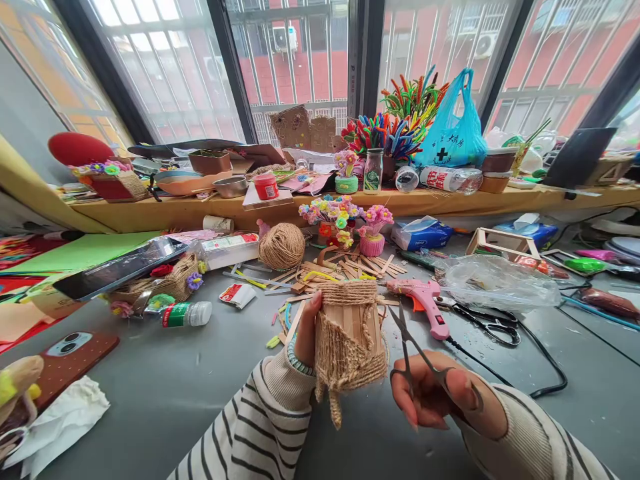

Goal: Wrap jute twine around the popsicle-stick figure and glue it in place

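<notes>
In my left hand (306,333) is a small container built of flat wooden sticks and wrapped in twine (350,340). Its fingers are mostly hidden behind the piece. Twine runs in rows along the top and slants across the lower part, while bare sticks show between. A short twine end hangs from the bottom. My right hand (435,393) has its fingers through the handles of small metal scissors (411,343). Their blades are spread and point up, just right of the container. A pink glue gun (423,300) lies behind them on the grey table (210,407).
A ball of twine (281,246) and loose wooden sticks (373,265) lie behind the container. Black-handled scissors (493,323) and a cord (550,373) are at right. A phone (75,353), crumpled tissue (65,420) and small bottle (187,314) are at left. Behind runs a cluttered ledge (200,217).
</notes>
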Demonstrator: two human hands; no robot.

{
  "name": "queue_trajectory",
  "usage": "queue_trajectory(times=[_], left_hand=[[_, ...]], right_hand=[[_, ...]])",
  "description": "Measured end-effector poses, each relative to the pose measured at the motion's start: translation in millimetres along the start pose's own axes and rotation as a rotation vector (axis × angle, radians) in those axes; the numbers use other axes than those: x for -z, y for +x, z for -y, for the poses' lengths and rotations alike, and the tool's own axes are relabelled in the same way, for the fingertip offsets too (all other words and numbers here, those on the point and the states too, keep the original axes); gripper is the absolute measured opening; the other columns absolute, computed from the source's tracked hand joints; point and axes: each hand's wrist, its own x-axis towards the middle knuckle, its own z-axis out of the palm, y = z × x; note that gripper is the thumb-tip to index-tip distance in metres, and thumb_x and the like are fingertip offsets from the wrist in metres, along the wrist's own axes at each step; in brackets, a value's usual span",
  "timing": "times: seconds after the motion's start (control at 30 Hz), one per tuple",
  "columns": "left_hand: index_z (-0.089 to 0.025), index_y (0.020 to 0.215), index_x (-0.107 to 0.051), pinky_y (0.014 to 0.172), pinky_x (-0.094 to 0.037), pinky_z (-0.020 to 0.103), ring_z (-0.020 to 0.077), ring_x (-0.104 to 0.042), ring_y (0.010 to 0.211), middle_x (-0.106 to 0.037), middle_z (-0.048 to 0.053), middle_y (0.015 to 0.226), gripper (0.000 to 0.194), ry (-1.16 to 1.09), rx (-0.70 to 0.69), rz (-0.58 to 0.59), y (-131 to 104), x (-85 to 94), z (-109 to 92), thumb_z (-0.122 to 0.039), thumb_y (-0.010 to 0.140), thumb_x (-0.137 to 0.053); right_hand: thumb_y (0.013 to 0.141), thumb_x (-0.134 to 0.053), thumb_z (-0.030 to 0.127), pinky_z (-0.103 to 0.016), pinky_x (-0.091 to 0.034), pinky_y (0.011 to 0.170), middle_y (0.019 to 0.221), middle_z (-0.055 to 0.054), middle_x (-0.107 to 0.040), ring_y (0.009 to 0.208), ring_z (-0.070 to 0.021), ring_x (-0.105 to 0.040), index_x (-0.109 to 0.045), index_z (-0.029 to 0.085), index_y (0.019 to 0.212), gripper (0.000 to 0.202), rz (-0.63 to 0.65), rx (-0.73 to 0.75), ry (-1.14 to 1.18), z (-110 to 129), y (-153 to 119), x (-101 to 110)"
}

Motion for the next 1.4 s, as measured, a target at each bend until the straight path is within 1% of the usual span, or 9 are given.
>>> queue_trajectory(times=[0.1,0.2,0.43,0.6,0.77,0.93,1.1,1.27,1.4], left_hand=[[-0.015,0.092,-0.072,0.097,-0.050,0.045,0.0365,-0.062,0.114,-0.076,0.012,0.094,0.042,0.025,-0.009,0.002,1,-3.1,1,-0.048,0.065,-0.072],[-0.016,0.095,-0.073,0.101,-0.048,0.044,0.0366,-0.062,0.115,-0.077,0.010,0.097,0.049,0.034,-0.040,0.013,1,-5.5,1,-0.049,0.059,-0.077],[-0.018,0.105,-0.071,0.102,-0.048,0.043,0.0344,-0.061,0.118,-0.076,0.007,0.101,0.047,0.008,-0.045,0.068,1,-2.6,2,-0.046,0.067,-0.072],[-0.016,0.103,-0.071,0.105,-0.045,0.043,0.0346,-0.062,0.116,-0.076,0.008,0.103,0.046,0.000,-0.009,0.103,1,1.4,3,-0.048,0.069,-0.072],[-0.015,0.107,-0.068,0.109,-0.040,0.042,0.0343,-0.058,0.122,-0.075,0.008,0.104,0.047,-0.032,-0.037,0.085,2,0.2,2,-0.044,0.070,-0.070],[-0.015,0.097,-0.071,0.107,-0.042,0.041,0.0341,-0.059,0.120,-0.076,0.007,0.101,0.043,-0.011,-0.082,0.083,3,-3.8,2,-0.044,0.065,-0.076],[-0.016,0.087,-0.074,0.105,-0.044,0.041,0.0342,-0.061,0.117,-0.077,0.008,0.099,0.042,-0.004,-0.016,0.108,2,-4.3,2,-0.049,0.062,-0.078],[-0.016,0.097,-0.073,0.105,-0.043,0.043,0.0357,-0.060,0.118,-0.074,0.009,0.110,0.053,-0.005,0.039,0.141,1,-3.8,2,-0.054,0.060,-0.077],[-0.015,0.099,-0.073,0.104,-0.044,0.044,0.0369,-0.060,0.117,-0.074,0.011,0.108,0.058,0.004,0.079,0.094,0,-1.9,2,-0.057,0.059,-0.077]], right_hand=[[0.071,-0.033,0.090,-0.022,-0.018,0.039,0.046,0.008,-0.032,0.039,-0.0052,-0.024,-0.048,0.017,0.067,0.074,0.011,-0.016,0.021,-6,-1,3],[0.074,-0.033,0.088,-0.021,-0.018,0.040,0.047,0.007,-0.034,0.040,-0.0053,-0.026,-0.050,0.017,0.068,0.073,0.015,-0.022,0.031,-12,-1,5],[0.075,-0.036,0.086,-0.020,-0.018,0.038,0.045,0.008,-0.033,0.038,-0.0049,-0.025,-0.050,0.017,0.065,0.071,0.011,0.003,0.052,-13,0,2],[0.076,-0.038,0.085,-0.021,-0.017,0.038,0.045,0.008,-0.033,0.038,-0.0055,-0.026,-0.053,0.016,0.068,0.071,-0.003,-0.010,0.058,-13,0,2],[0.077,-0.036,0.084,-0.021,-0.020,0.038,0.043,0.008,-0.033,0.036,-0.0047,-0.025,-0.053,0.015,0.067,0.072,0.010,0.038,0.046,-13,2,2],[0.079,-0.038,0.082,-0.021,-0.020,0.038,0.043,0.008,-0.033,0.036,-0.0044,-0.025,-0.053,0.014,0.068,0.070,0.002,0.059,0.059,-12,3,0],[0.079,-0.040,0.081,-0.021,-0.019,0.037,0.043,0.008,-0.033,0.037,-0.0044,-0.026,-0.053,0.014,0.066,0.069,-0.006,0.053,0.062,-14,2,2],[0.082,-0.042,0.077,-0.020,-0.020,0.036,0.040,0.009,-0.031,0.033,-0.0037,-0.025,-0.055,0.014,0.065,0.067,-0.019,0.068,0.020,-16,3,5],[0.080,-0.046,0.076,-0.020,-0.019,0.035,0.036,0.009,-0.032,0.030,-0.0035,-0.025,-0.055,0.015,0.063,0.065,-0.065,0.030,0.007,-17,5,4]])
